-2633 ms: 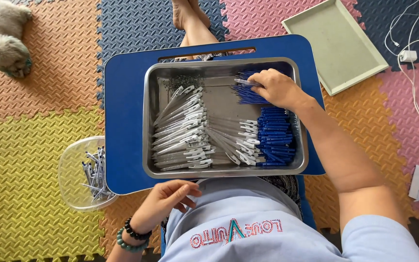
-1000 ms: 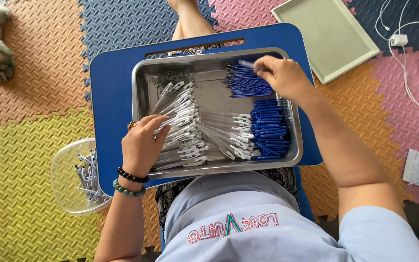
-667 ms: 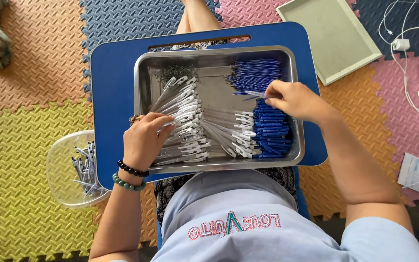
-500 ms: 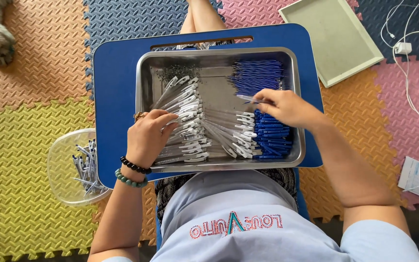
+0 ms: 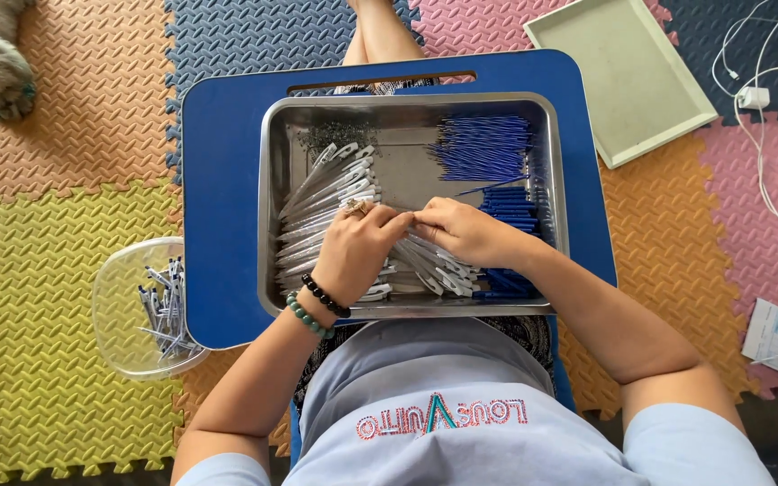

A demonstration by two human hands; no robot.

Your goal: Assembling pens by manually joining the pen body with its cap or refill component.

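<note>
Change: both hands now met at the middle of the metal tray; half a second earlier well apart, left on the white pile, right over by the blue parts with a thin blue refill pinched.
Meaning: by the look of it, pick-up finished and joining in hand, refill to barrel, right over the tray.
Lap desk: blue, across the knees, bearing the tray; unmoved.
Tray contents: white pen barrels fanned along the left half, more of them under the hands; blue refills bundled at the upper right; blue pen parts stacked just below that bundle.
Left hand: palm down, wrist with bead bracelets nearest the body, fingers curled toward the centre, closed round a white barrel as far as can be seen; ring uppermost.
Right hand: forearm in from the lower right, knuckles up, fingertips pinched and touching those of the left; thing pinched hidden by the fingers, a blue refill at a guess.
Worked piece: between the two sets of fingertips, above the middle of the tray, mostly covered.
Clear tub: on the mat just left of the lap desk, some finished pens inside.
Pale green tray: on the mat at upper right, apart from the hands.
</note>
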